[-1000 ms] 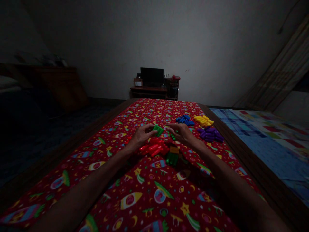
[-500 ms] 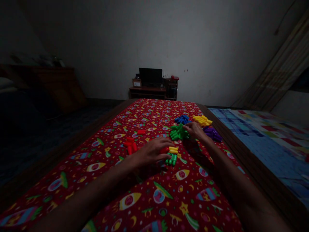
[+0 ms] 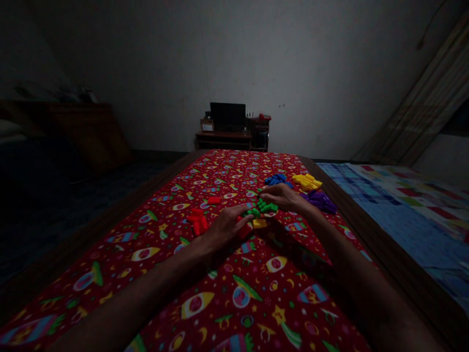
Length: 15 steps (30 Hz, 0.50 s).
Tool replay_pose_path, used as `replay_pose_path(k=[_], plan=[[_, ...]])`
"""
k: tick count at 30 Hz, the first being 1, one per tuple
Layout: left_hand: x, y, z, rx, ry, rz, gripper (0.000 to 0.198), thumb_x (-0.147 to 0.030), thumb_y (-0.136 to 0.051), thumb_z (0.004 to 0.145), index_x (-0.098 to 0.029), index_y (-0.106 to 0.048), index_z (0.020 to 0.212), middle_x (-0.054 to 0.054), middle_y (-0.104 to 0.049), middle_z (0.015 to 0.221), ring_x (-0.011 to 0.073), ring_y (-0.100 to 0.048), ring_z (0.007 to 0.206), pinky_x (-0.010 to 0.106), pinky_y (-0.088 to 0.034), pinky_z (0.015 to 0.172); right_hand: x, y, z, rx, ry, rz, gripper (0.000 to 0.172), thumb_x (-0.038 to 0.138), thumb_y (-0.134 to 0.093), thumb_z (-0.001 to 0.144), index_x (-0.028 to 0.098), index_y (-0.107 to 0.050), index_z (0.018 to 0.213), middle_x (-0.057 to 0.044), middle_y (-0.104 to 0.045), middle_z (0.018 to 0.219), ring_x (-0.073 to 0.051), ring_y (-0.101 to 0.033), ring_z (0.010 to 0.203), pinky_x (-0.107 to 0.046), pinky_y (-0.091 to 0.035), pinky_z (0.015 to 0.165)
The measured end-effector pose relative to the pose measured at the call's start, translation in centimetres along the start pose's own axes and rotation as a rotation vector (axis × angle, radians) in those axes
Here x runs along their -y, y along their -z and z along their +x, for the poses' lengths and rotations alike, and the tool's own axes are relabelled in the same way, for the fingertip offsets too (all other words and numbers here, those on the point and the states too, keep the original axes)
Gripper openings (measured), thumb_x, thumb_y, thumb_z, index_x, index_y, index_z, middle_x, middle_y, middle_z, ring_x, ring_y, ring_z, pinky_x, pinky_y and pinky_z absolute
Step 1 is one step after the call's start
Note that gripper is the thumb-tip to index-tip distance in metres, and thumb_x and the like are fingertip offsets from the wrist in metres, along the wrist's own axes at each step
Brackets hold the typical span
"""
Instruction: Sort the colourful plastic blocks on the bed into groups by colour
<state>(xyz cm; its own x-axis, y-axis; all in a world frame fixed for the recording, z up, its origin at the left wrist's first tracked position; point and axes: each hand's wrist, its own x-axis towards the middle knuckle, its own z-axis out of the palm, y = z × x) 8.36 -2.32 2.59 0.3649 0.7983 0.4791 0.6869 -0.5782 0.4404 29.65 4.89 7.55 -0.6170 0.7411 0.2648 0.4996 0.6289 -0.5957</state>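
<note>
Small bullet-shaped plastic blocks in several colours are spread over a red printed cloth [image 3: 242, 298]. My left hand [image 3: 227, 226] is closed, with green blocks [image 3: 252, 212] between thumb and fingers. Just below it are red blocks [image 3: 243, 230] and yellow blocks [image 3: 259, 223], partly covered by the hand. My right hand [image 3: 280, 195] hovers over a green pile [image 3: 267, 207] with fingers pinched; a bit of green shows at the fingertips, and its palm hides part of the pile.
Beyond my right hand are piles of blue [image 3: 277, 180], yellow [image 3: 307, 182] and purple blocks [image 3: 321, 202]. Red blocks [image 3: 198, 222] lie to the left, with another red block [image 3: 214, 201] farther off. A desk with a monitor [image 3: 227, 117] stands against the wall.
My right hand has moved left across the green pile. My left hand has drawn slightly back and closed, and green blocks that lay near the yellow ones are now up in its fingers.
</note>
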Motion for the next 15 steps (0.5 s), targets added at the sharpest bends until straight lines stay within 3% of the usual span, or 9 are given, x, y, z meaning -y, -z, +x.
replay_pose_path(k=[3,7,11,15], plan=[[0.2,0.4,0.5,-0.101,0.154,-0.109,0.023,-0.039,-0.055,0.086,-0.022,-0.07,0.09,0.001,-0.073,0.084,0.0181,-0.066,0.073,0.026,-0.049,0.067,2.1,-1.2,0.0,0.158,0.155,0.033,0.038,0.046,-0.052,0.085,0.013,-0.07,0.089,0.0,-0.06,0.068,-0.01,-0.046,0.06,-0.02,-0.031,0.054],[0.0,0.7,0.8,-0.116,0.243,-0.226,0.03,-0.045,-0.053,0.085,-0.02,-0.069,0.082,0.0,-0.071,0.073,0.0169,-0.064,0.065,0.025,-0.047,0.061,3.0,-1.6,0.1,0.108,0.212,-0.065,0.034,0.041,-0.053,0.086,0.011,-0.066,0.075,0.003,-0.049,0.059,-0.007,-0.038,0.055,-0.02,-0.025,0.051],[-0.1,1.4,0.8,-0.119,0.202,-0.211,0.032,-0.048,-0.051,0.086,-0.02,-0.067,0.084,0.002,-0.072,0.081,0.0179,-0.065,0.074,0.027,-0.049,0.071,1.6,0.1,-0.2,0.057,0.112,-0.141,0.03,0.035,-0.052,0.085,0.011,-0.067,0.074,0.002,-0.051,0.06,-0.008,-0.04,0.055,-0.02,-0.026,0.052],[1.5,2.1,1.0,-0.1,0.097,-0.077,0.03,-0.047,-0.052,0.087,-0.02,-0.067,0.086,0.005,-0.071,0.091,0.0204,-0.065,0.086,0.031,-0.049,0.081,-0.9,1.7,-0.6,0.147,-0.061,-0.265,0.026,0.03,-0.056,0.082,0.013,-0.069,0.067,0.001,-0.053,0.055,-0.009,-0.043,0.051,-0.021,-0.027,0.05]])
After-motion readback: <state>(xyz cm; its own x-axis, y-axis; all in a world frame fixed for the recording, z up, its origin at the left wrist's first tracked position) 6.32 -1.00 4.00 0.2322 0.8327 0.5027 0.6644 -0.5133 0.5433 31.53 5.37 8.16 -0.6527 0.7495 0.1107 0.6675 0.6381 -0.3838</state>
